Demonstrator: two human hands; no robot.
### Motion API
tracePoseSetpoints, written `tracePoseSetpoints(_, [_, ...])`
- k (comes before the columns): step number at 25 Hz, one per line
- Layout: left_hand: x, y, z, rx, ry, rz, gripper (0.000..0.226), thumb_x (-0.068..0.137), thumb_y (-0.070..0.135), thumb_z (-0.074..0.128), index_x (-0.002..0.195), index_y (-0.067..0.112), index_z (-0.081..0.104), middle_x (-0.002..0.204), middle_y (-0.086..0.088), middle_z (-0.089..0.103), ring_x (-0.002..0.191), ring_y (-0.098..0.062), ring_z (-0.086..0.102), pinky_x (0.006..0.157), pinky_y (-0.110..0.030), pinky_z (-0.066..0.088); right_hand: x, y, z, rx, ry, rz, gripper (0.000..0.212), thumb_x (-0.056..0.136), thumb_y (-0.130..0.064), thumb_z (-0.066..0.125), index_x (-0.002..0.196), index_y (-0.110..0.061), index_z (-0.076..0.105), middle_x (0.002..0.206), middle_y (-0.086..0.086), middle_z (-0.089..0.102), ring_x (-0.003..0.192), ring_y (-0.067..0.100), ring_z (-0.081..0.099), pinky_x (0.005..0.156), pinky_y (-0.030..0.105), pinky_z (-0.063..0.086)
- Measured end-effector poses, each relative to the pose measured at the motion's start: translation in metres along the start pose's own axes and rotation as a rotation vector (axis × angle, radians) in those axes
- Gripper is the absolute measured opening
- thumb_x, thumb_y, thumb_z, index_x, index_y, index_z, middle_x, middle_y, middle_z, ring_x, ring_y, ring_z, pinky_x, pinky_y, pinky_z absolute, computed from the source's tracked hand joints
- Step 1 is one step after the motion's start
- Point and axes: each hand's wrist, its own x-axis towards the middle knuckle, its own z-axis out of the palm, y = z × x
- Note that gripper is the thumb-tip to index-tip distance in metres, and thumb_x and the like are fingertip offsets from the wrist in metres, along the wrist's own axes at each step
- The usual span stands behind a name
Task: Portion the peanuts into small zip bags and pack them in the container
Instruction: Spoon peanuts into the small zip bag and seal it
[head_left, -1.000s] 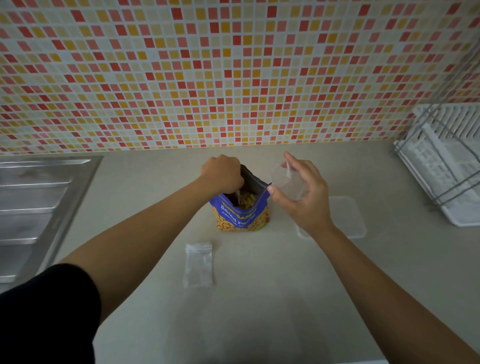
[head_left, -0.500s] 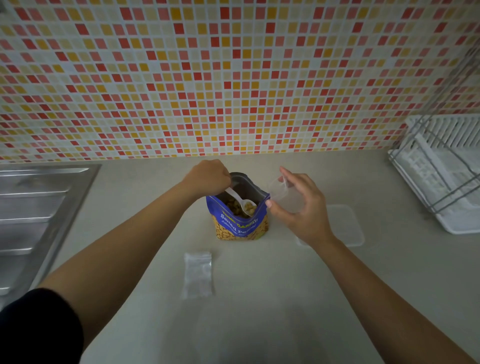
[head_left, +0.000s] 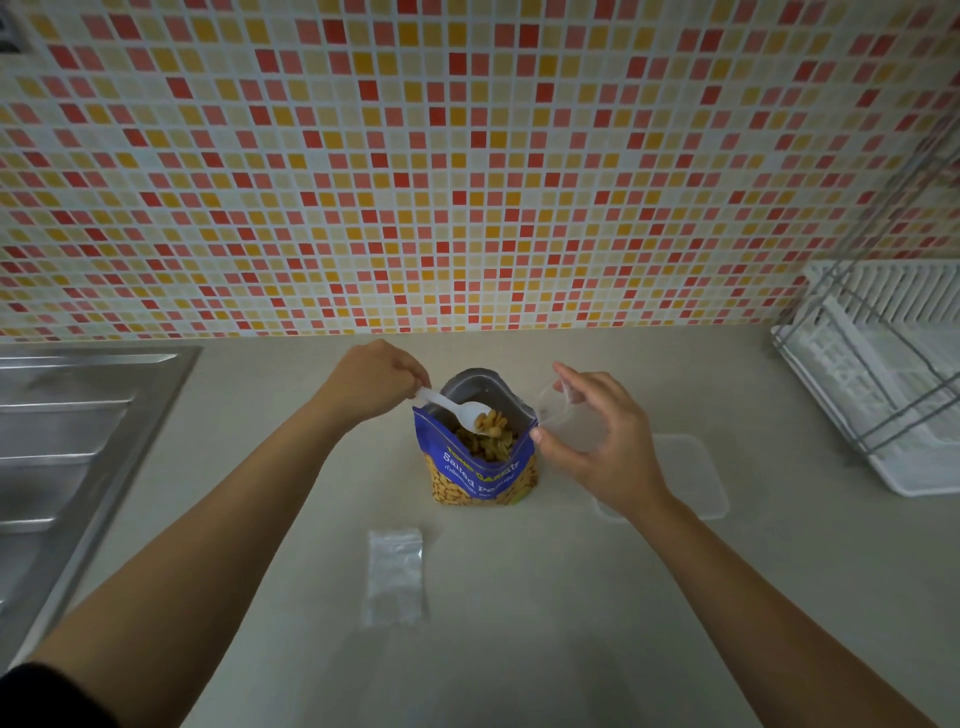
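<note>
Left grip: the left hand (head_left: 374, 379), fingers curled, pinches the handle end of a white plastic spoon (head_left: 457, 408) just above centre frame.
Spoon: it slopes down to the right, with its bowl over the open mouth of the pouch and a small heap of peanuts (head_left: 491, 422) in the bowl.
Right grip: the right hand (head_left: 602, 447), right of centre, curls thumb and fingers round a small clear zip bag (head_left: 563, 415), with the thumb tip low by the pouch's right corner and the index finger raised above.
Zip bag: it is held just beside the right edge of the pouch. Its mouth seems to face the pouch, but the film is too clear to be sure.
Pouch: a blue and yellow stand-up peanut pouch (head_left: 483, 467) stands upright at centre frame between the two hands, top open, with more nuts showing inside.
Container: a clear rectangular plastic container (head_left: 691, 478) lies on the counter right of centre, partly behind the right wrist and apart from the pouch.
Spare bags: flat clear zip bags (head_left: 396, 574) lie below the pouch, left of centre, touched by neither hand.
Counter: a pale beige countertop (head_left: 519, 649) fills the lower half of the frame.
Surroundings: a stainless steel sink (head_left: 67, 441) is at the left edge, a white plastic dish rack (head_left: 883, 389) at the right edge, and a red, orange and cream mosaic tile wall (head_left: 467, 156) runs across the top.
</note>
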Motion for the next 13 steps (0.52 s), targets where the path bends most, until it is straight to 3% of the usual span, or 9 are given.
tracePoseSetpoints(2, [-0.004,0.011,0.001,0.309,0.047,0.151,0.027,0.089,0.014,0.046,0.103,0.012,0.069,0.101,-0.003,0.069,0.083,-0.012,0.053,0.074,-0.022,0.045,0.002,-0.001,0.0,-0.007,-0.011,-0.003,0.061,0.07,-0.037,0.07,0.127,-0.02,0.053,0.102,-0.012,0.056,0.094,0.007,0.054,0.087,0.023,0.045])
tracePoseSetpoints(5, [-0.009,0.044,0.017,0.646,-0.066,0.295,0.024,0.088,0.022,0.054,0.105,0.006,0.061,0.089,-0.006,0.054,0.08,-0.019,0.05,0.069,-0.029,0.047,0.005,-0.001,0.001,-0.013,-0.011,-0.011,0.061,0.07,-0.036,0.069,0.127,-0.018,0.054,0.101,-0.013,0.055,0.093,0.007,0.054,0.087,0.022,0.045])
tracePoseSetpoints(9, [0.008,0.058,0.051,0.715,-0.203,0.294,0.018,0.09,0.011,0.052,0.104,0.002,0.059,0.105,-0.012,0.062,0.088,-0.023,0.059,0.071,-0.028,0.044,0.005,-0.001,0.0,-0.003,0.008,-0.003,0.06,0.07,-0.035,0.07,0.127,-0.019,0.053,0.103,-0.02,0.054,0.093,0.008,0.055,0.087,0.02,0.043])
tracePoseSetpoints(11, [0.015,0.057,0.061,0.675,-0.26,0.245,0.015,0.09,0.01,0.05,0.099,0.004,0.061,0.094,-0.009,0.062,0.092,-0.024,0.061,0.074,-0.028,0.045,0.003,0.0,-0.002,-0.001,0.015,0.002,0.06,0.071,-0.034,0.07,0.126,-0.019,0.054,0.102,-0.018,0.055,0.093,0.009,0.055,0.087,0.022,0.044])
tracePoseSetpoints(13, [0.018,0.056,0.061,0.596,-0.254,0.162,0.01,0.09,0.014,0.05,0.086,0.009,0.057,0.072,-0.001,0.052,0.076,-0.021,0.057,0.065,-0.027,0.046,0.002,0.001,-0.005,-0.001,0.013,0.007,0.06,0.071,-0.034,0.07,0.127,-0.017,0.054,0.101,-0.011,0.057,0.093,0.01,0.055,0.087,0.023,0.045])
